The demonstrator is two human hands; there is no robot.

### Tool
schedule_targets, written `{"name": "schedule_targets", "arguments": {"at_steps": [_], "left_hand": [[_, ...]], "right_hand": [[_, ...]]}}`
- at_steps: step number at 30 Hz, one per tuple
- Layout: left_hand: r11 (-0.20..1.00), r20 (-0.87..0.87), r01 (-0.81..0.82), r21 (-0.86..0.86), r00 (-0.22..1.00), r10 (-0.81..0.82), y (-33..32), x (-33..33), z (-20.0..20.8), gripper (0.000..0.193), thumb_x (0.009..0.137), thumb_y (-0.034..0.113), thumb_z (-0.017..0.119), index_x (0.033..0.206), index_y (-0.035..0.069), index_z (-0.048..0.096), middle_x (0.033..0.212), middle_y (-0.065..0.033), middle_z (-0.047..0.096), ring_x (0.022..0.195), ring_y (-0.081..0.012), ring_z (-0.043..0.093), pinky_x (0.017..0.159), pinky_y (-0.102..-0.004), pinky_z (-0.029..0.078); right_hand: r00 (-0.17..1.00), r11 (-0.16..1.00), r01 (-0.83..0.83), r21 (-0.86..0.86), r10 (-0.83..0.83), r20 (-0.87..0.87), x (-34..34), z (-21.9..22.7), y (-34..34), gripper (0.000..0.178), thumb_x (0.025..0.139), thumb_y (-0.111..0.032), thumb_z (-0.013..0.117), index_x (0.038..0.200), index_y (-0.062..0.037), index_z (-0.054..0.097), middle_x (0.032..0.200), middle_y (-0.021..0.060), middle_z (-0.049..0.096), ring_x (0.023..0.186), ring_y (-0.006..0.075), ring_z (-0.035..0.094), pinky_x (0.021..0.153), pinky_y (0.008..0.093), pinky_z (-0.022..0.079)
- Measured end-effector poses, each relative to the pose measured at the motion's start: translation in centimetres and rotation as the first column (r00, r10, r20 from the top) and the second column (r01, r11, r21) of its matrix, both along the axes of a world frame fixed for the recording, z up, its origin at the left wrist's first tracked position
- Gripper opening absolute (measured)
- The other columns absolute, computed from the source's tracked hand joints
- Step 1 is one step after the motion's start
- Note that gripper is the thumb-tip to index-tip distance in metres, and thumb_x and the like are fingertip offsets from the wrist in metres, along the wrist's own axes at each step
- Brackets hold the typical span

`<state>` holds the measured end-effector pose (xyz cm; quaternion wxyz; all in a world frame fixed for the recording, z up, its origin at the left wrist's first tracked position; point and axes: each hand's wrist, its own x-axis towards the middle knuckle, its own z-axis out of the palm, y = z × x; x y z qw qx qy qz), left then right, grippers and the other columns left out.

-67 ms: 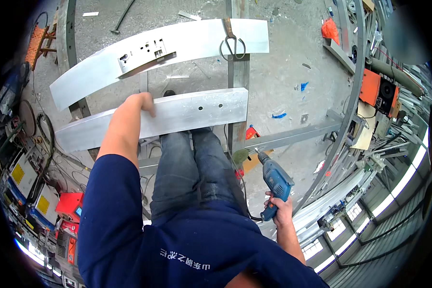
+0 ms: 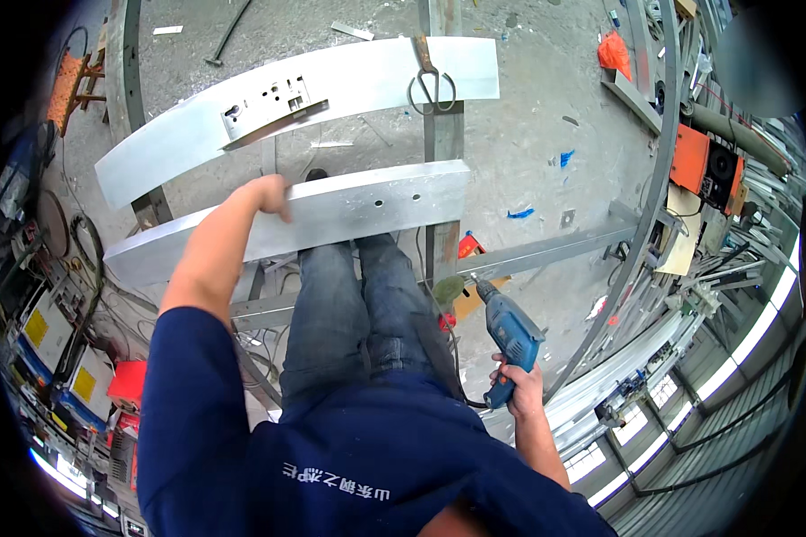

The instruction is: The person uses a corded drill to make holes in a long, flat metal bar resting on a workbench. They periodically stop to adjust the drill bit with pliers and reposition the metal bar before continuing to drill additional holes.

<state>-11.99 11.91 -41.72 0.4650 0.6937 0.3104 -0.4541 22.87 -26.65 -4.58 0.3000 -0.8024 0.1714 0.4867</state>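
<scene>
In my right hand (image 2: 521,387) is a blue corded power drill (image 2: 512,333), its bit pointing away and up to the left, off to the right of my legs. My left hand (image 2: 269,193) grips the far edge of a long silvery metal bar (image 2: 349,210), its fingers curled over and slightly blurred. The bar lies across in front of my knees, with two dark round holes toward its right end. Beyond it rests a curved pale metal plate (image 2: 367,85) bearing a slotted metal bracket (image 2: 276,100) and loop-handled scissors (image 2: 432,89).
Steel frame rails (image 2: 546,251) support the work and run to the right. An orange machine (image 2: 690,159) stands at the right amid metal scraps. Red and white machines (image 2: 88,380) and cables crowd the left. A hammer-like rod (image 2: 228,34) lies on the floor.
The silvery bar has shifted a little to the right with my left hand on it. My left elbow has swung outward to the left. The drill has moved slightly left.
</scene>
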Motion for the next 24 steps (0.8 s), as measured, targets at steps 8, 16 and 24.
{"name": "schedule_targets", "arguments": {"at_steps": [8, 16, 24], "left_hand": [[0.818, 0.322, -0.272, 0.506, 0.940, 0.113, -8.1, 1.3, 9.9, 0.046, 0.074, 0.009, 0.074, 0.114, 0.005, 0.053, 0.113, -0.0152, 0.061, 0.110, -0.0339, 0.062, 0.097, -0.0443, 0.050], [0.808, 0.252, -0.231, 0.542, 0.962, 0.105, -9.1, 1.0, 10.1, 0.074, 0.078, 0.020, 0.079, 0.142, 0.008, 0.045, 0.135, -0.0141, 0.057, 0.131, -0.0317, 0.053, 0.117, -0.0495, 0.035], [0.632, 0.373, -0.495, 0.597, 0.868, 0.328, -14.0, -4.1, 16.0, 0.049, 0.088, 0.028, 0.067, 0.131, 0.007, 0.056, 0.130, -0.0194, 0.059, 0.125, -0.0358, 0.055, 0.108, -0.0493, 0.042]], "right_hand": [[0.998, 0.997, -0.059, 0.058, 0.061, -0.024, -0.2, 0.0, 2.7, 0.041, 0.077, 0.000, 0.062, 0.117, 0.0080, 0.059, 0.100, 0.0167, 0.068, 0.068, 0.0202, 0.064, 0.066, 0.0350, 0.056], [0.974, 0.966, -0.228, 0.124, 0.226, 0.028, 0.8, 2.7, 6.1, 0.040, 0.077, -0.002, 0.064, 0.115, 0.0071, 0.061, 0.100, 0.0153, 0.069, 0.069, 0.0194, 0.066, 0.066, 0.0341, 0.057], [0.847, 0.815, -0.531, 0.232, 0.506, 0.161, 3.5, 1.1, 7.5, 0.046, 0.073, -0.006, 0.065, 0.117, 0.0054, 0.060, 0.100, 0.0152, 0.069, 0.066, 0.0165, 0.064, 0.064, 0.0316, 0.056]]}}
